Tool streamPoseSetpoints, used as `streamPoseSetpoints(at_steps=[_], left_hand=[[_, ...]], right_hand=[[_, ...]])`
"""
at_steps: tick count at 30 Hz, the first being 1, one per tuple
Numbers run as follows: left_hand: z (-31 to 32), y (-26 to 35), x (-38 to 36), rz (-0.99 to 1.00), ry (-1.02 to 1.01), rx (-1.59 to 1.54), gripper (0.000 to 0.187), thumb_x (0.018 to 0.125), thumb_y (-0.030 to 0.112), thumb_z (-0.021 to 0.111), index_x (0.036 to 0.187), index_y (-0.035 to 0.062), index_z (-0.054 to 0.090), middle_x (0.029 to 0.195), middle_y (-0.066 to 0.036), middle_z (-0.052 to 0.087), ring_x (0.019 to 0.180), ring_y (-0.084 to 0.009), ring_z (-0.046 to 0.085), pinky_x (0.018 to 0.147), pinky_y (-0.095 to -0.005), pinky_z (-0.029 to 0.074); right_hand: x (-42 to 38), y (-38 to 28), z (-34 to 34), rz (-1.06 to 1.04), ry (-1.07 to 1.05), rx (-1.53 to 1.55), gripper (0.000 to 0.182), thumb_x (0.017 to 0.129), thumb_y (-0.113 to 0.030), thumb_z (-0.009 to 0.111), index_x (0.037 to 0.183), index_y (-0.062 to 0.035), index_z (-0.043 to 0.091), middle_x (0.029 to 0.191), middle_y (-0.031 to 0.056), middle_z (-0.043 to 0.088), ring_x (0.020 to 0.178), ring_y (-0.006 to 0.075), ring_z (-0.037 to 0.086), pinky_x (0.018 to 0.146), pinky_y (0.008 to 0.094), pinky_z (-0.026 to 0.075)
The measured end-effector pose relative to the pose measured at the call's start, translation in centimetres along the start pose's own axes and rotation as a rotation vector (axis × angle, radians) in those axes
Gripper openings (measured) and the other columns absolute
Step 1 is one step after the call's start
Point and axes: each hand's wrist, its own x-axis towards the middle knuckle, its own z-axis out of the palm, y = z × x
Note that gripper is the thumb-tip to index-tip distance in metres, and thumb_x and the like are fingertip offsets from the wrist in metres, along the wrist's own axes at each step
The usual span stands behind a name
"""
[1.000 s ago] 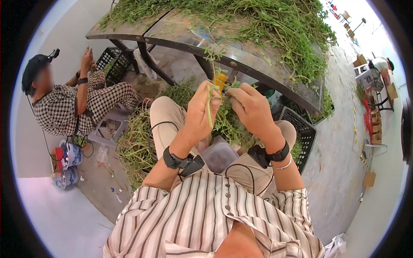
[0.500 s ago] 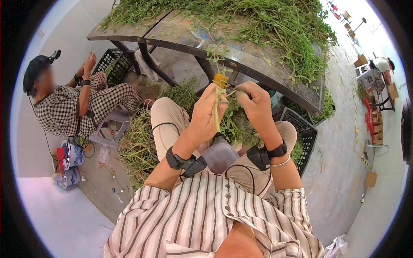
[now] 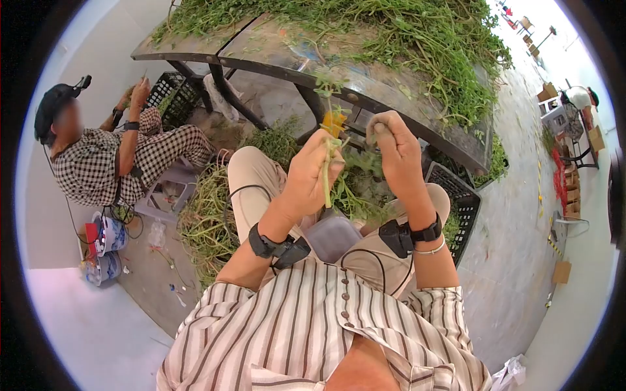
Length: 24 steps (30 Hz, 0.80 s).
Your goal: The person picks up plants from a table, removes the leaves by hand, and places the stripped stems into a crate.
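My left hand (image 3: pixel 312 171) is closed around a green plant stem (image 3: pixel 327 179), whose leafy top (image 3: pixel 331 81) rises above the fist. Something yellow-orange (image 3: pixel 334 122) shows at the top of that fist. To its right and apart from it, my right hand (image 3: pixel 396 153) is raised with its fingers curled together. A blurred bit of greenery hangs just below its fingertips; what the fingers pinch is too small to make out. Both hands are over my lap, in front of the table edge.
Leafy stems (image 3: pixel 430 58) are heaped on the table (image 3: pixel 274 49). A black crate (image 3: pixel 466 202) stands by my right knee, and a pile of stems (image 3: pixel 208 221) lies by my left. Another person (image 3: pixel 98 156) sits at the left. A grey container (image 3: pixel 332 238) is between my legs.
My right hand has moved up and right, away from the stem in my left hand. The stem hangs slightly lower. At the left, the other person's hands have shifted slightly.
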Motion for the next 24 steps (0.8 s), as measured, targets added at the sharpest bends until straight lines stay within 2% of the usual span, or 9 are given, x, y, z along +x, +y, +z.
streamPoseSetpoints(at_steps=[1,3,5,6,8,13,14,21,24], left_hand=[[-0.1,0.0,0.0,0.000,0.001,0.002,0.036,0.097,0.033,0.044,0.078,0.0023,0.046,0.081,-0.008,0.040,0.072,-0.0187,0.039,0.066,-0.0298,0.036],[-0.2,-0.1,0.0,0.027,-0.049,0.080,0.018,0.090,0.019,0.054,0.087,0.0009,0.051,0.084,-0.014,0.043,0.070,-0.0308,0.046,0.064,-0.0343,0.042],[-0.2,-0.4,-0.1,0.049,-0.052,0.099,0.019,0.090,0.019,0.054,0.087,0.0012,0.051,0.084,-0.014,0.043,0.070,-0.0318,0.046,0.064,-0.0350,0.041],[-0.2,-0.4,0.0,0.071,-0.054,0.118,0.019,0.089,0.020,0.055,0.087,0.0016,0.051,0.084,-0.014,0.042,0.070,-0.0329,0.046,0.063,-0.0357,0.041],[-0.3,0.1,0.1,0.071,-0.078,0.123,0.018,0.089,0.019,0.055,0.087,0.0016,0.051,0.083,-0.014,0.042,0.070,-0.0326,0.046,0.063,-0.0357,0.041],[-0.2,0.1,0.2,0.098,-0.103,0.098,0.016,0.089,0.017,0.055,0.087,0.0014,0.051,0.083,-0.014,0.042,0.069,-0.0322,0.045,0.063,-0.0355,0.041],[-0.2,0.4,0.4,0.091,-0.073,0.099,0.021,0.092,0.020,0.051,0.083,0.0016,0.049,0.083,-0.012,0.042,0.070,-0.0276,0.044,0.063,-0.0331,0.040],[0.1,-0.4,0.4,0.083,-0.066,0.121,0.022,0.095,0.017,0.048,0.081,0.0003,0.048,0.083,-0.011,0.042,0.071,-0.0209,0.042,0.064,-0.0292,0.038],[0.5,0.0,0.4,0.004,-0.052,0.084,0.021,0.095,0.017,0.049,0.082,0.0007,0.048,0.083,-0.010,0.041,0.070,-0.0199,0.041,0.064,-0.0279,0.037]], right_hand=[[-0.2,-0.7,0.3,0.000,-0.013,-0.097,0.016,0.091,-0.006,0.047,0.101,-0.0029,0.059,0.082,0.0056,0.055,0.077,0.0150,0.055,0.067,0.0296,0.046],[-0.1,-1.4,1.0,0.000,-0.025,-0.193,0.016,0.090,-0.005,0.049,0.102,-0.0033,0.059,0.082,0.0085,0.056,0.078,0.0178,0.057,0.068,0.0309,0.047],[0.0,-1.6,1.6,-0.309,-0.069,-0.300,0.021,0.083,-0.001,0.053,0.103,-0.0038,0.060,0.084,0.0127,0.059,0.077,0.0250,0.059,0.068,0.0324,0.048],[0.1,-1.8,1.5,-0.309,-0.068,-0.300,0.021,0.083,-0.001,0.053,0.103,-0.0038,0.060,0.084,0.0127,0.059,0.077,0.0250,0.059,0.068,0.0324,0.048],[0.2,-2.4,1.4,-0.311,-0.205,-0.464,0.029,0.077,-0.001,0.056,0.105,-0.0063,0.061,0.086,0.0122,0.061,0.079,0.0291,0.058,0.066,0.0345,0.048],[0.2,-1.5,1.0,-0.381,-0.181,-0.700,0.025,0.074,-0.003,0.058,0.099,-0.0076,0.062,0.082,0.0086,0.060,0.080,0.0280,0.058,0.064,0.0367,0.047],[0.1,-1.4,1.0,-0.383,-0.175,-0.741,0.023,0.074,-0.004,0.058,0.096,-0.0077,0.062,0.082,0.0079,0.060,0.080,0.0277,0.058,0.063,0.0368,0.047],[-0.3,-0.5,1.2,-0.416,-0.076,-0.649,0.011,0.073,-0.006,0.060,0.084,-0.0041,0.060,0.075,0.0106,0.058,0.073,0.0305,0.058,0.062,0.0373,0.046],[-0.1,0.3,1.4,-0.272,-0.036,-0.403,0.008,0.073,-0.006,0.059,0.079,-0.0019,0.060,0.072,0.0142,0.058,0.066,0.0330,0.056,0.062,0.0362,0.046]])
